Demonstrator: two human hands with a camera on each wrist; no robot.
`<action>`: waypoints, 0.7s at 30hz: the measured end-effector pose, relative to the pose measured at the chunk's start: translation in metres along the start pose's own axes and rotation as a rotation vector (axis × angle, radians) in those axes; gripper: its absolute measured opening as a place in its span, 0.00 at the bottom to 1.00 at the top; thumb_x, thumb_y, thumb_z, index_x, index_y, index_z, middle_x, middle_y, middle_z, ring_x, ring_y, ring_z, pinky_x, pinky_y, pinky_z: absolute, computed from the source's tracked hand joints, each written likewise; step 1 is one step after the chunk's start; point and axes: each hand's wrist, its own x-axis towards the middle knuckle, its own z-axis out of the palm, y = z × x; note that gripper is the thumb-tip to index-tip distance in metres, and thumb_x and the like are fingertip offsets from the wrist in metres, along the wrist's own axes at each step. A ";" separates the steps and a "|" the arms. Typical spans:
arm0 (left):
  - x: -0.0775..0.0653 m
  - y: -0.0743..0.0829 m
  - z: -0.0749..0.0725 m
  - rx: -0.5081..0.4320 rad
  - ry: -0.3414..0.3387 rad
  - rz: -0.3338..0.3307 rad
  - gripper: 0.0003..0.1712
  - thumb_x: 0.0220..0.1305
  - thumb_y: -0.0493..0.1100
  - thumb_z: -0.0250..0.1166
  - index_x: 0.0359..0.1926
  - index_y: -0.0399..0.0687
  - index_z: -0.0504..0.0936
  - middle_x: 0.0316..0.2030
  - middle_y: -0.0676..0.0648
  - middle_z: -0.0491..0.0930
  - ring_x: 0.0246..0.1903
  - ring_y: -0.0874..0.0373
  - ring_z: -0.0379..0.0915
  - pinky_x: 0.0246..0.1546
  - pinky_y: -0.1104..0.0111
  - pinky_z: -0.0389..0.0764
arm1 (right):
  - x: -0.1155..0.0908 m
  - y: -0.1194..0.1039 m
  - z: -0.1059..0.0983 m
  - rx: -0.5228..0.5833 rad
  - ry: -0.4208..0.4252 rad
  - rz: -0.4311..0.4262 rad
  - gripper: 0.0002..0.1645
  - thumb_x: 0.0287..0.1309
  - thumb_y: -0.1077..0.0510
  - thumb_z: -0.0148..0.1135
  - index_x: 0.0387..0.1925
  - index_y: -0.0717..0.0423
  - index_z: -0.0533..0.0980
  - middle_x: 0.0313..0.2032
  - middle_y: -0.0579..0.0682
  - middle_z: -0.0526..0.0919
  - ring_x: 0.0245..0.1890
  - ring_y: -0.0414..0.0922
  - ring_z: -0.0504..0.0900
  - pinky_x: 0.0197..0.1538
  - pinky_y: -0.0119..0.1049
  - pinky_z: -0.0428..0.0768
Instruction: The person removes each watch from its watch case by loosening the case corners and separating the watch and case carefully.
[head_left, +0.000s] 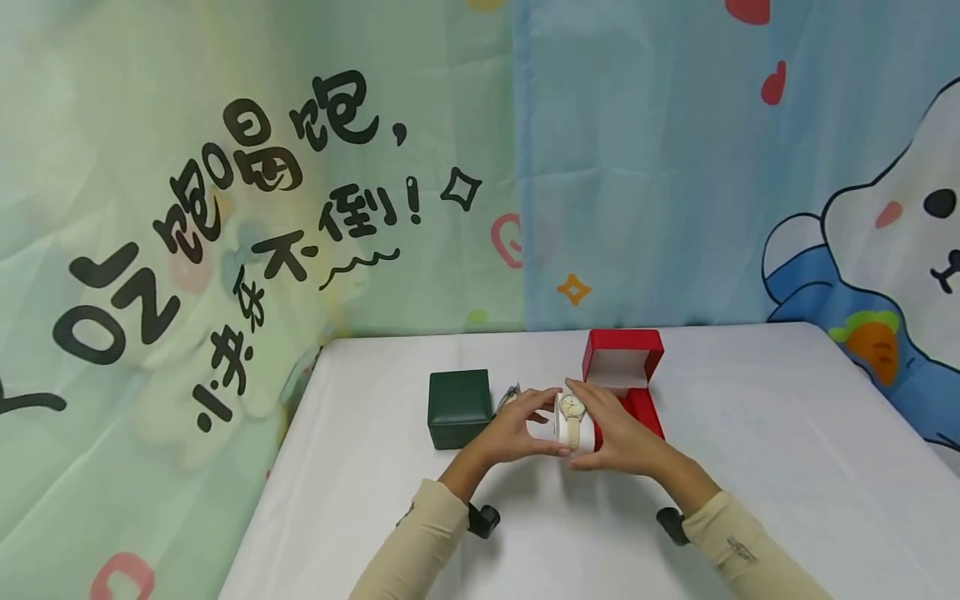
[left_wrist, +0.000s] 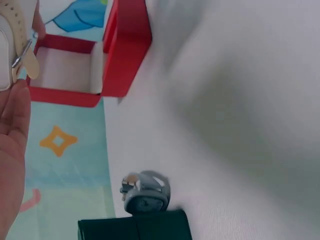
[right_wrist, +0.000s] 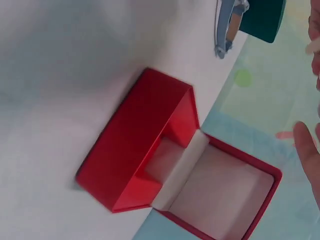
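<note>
My left hand (head_left: pixel 517 432) and right hand (head_left: pixel 626 437) pinch the watch (head_left: pixel 572 407) just nearer than the red box (head_left: pixel 624 340), presumably for positioning, the next move calling for level, two-handed control

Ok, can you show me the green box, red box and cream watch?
Green box (head_left: pixel 459 402), head view: its lid.
Red box (right_wrist: pixel 136 137), right wrist view: its outer wall.
Cream watch (head_left: pixel 572 407), head view: its dial.

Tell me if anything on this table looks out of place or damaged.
The held cream-strapped watch looks undamaged, and nothing looks spilled. Mildly odd: a gray watch sits loose on the table beside the closed green box, instead of boxed.
</note>
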 end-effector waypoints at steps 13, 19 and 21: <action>0.001 0.006 -0.003 0.035 -0.017 0.006 0.46 0.48 0.46 0.71 0.67 0.47 0.58 0.50 0.44 0.69 0.51 0.57 0.72 0.52 0.77 0.71 | 0.006 -0.009 0.001 -0.149 0.076 -0.059 0.45 0.35 0.48 0.72 0.57 0.56 0.63 0.54 0.53 0.70 0.53 0.49 0.68 0.53 0.53 0.73; -0.001 0.007 -0.001 -0.005 -0.007 -0.012 0.44 0.47 0.45 0.72 0.65 0.47 0.62 0.47 0.43 0.70 0.49 0.59 0.73 0.52 0.75 0.73 | 0.005 -0.012 0.008 -0.282 0.116 -0.060 0.47 0.29 0.48 0.70 0.55 0.57 0.63 0.52 0.53 0.70 0.54 0.50 0.66 0.54 0.58 0.67; -0.002 0.007 -0.001 -0.006 -0.005 -0.009 0.43 0.47 0.44 0.72 0.63 0.46 0.63 0.46 0.42 0.71 0.48 0.58 0.74 0.52 0.73 0.74 | 0.004 -0.014 0.010 -0.298 0.123 -0.053 0.47 0.29 0.47 0.71 0.55 0.57 0.63 0.51 0.53 0.71 0.53 0.50 0.67 0.54 0.57 0.68</action>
